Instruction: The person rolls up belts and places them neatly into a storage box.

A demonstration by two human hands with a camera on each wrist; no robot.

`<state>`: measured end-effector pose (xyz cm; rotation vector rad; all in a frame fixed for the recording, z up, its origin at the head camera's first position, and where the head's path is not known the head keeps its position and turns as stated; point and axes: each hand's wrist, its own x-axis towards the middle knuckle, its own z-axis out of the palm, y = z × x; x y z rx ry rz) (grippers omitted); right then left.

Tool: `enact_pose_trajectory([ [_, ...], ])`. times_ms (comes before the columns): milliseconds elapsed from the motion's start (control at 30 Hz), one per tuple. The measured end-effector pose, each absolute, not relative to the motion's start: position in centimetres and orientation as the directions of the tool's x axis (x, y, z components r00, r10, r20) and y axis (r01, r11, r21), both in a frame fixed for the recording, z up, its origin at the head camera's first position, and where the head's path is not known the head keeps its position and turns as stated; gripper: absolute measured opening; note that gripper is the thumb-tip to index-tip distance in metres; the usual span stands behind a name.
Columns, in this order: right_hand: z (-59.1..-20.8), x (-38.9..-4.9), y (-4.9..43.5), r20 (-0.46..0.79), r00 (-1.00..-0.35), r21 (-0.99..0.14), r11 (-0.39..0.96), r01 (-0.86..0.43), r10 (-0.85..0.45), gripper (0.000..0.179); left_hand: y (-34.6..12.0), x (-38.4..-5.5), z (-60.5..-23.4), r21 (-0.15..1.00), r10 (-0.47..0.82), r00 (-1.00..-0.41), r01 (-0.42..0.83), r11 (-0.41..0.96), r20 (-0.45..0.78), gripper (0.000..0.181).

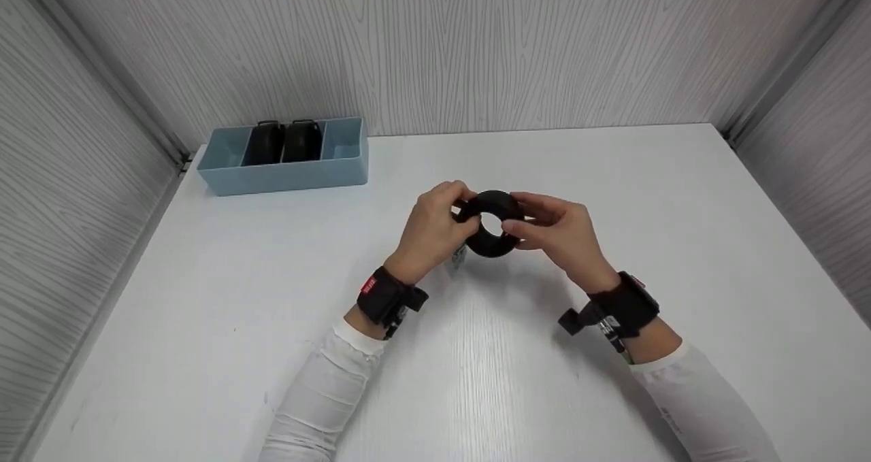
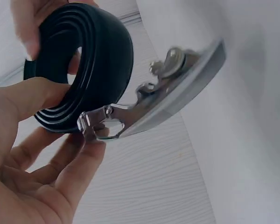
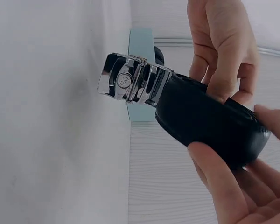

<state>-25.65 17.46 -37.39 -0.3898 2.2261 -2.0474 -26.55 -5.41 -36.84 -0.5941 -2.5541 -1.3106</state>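
Note:
A black belt (image 1: 492, 244), rolled into a coil with an open centre, is held above the table between both hands. My left hand (image 1: 435, 224) pinches its left side, thumb in the hole and fingers behind. On the opposite side my right hand (image 1: 561, 234) grips the coil between thumb and fingers. The silver belt buckle (image 2: 177, 88) sticks out from the coil beside the left fingers in the left wrist view. From the right wrist view the buckle's clamp side (image 3: 126, 79) shows, with a round emblem on it.
At the back left of the white table (image 1: 476, 380) stands a blue divided box (image 1: 286, 177). Two black rolled belts (image 1: 283, 142) fill its middle compartments; its outer compartments show bare bottoms. Wood-grain panels (image 1: 435, 54) enclose the table at the back and sides.

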Motion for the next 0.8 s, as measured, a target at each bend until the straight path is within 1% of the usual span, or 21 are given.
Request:
enact_pose_trajectory([
  [133,-37.56,-25.96,17.7,0.126,-0.953,-0.991,0.001,-0.132,-0.274,0.041,-6.13,-26.95,-36.76,0.789,0.267,-0.876,0.478,0.385,0.401,0.023],
  [233,-37.82,-26.27,17.87,0.117,-0.951,-0.992,0.011,-0.125,-0.286,0.04,-6.45,-27.09,-36.54,0.827,0.308,-0.845,0.513,0.232,0.437,0.027],
  [300,-37.9,-26.33,17.9,0.091,-0.94,-0.992,0.05,-0.113,-0.328,0.045,-6.49,-27.11,-36.41,0.831,0.346,-0.807,0.543,0.118,0.478,0.028],
  [400,-37.89,-26.19,17.78,0.036,-0.908,-0.989,0.115,-0.092,-0.416,0.055,-6.31,-27.07,-36.34,0.812,0.405,-0.733,0.582,-0.042,0.546,0.032],
  [467,-37.77,-25.98,17.6,0.006,-0.886,-0.987,0.14,-0.08,-0.463,0.058,-6.09,-27.07,-36.34,0.789,0.436,-0.683,0.604,-0.114,0.586,0.034],
  [533,-37.71,-25.82,17.39,-0.019,-0.88,-0.99,0.134,-0.052,-0.475,0.057,-5.86,-27.08,-36.36,0.771,0.455,-0.652,0.621,-0.14,0.607,0.034],
  [600,-37.64,-25.7,17.17,-0.032,-0.888,-0.993,0.115,-0.024,-0.459,0.055,-5.72,-27.11,-36.44,0.762,0.467,-0.639,0.635,-0.129,0.612,0.033],
  [733,-37.66,-25.69,16.94,-0.032,-0.922,-0.997,0.075,0.003,-0.387,0.052,-5.7,-27.18,-36.5,0.749,0.487,-0.64,0.661,-0.046,0.594,0.031],
  [800,-37.78,-25.79,16.94,-0.017,-0.939,-0.997,0.071,-0.009,-0.344,0.051,-5.82,-27.17,-36.3,0.747,0.494,-0.659,0.664,0.029,0.567,0.034],
])
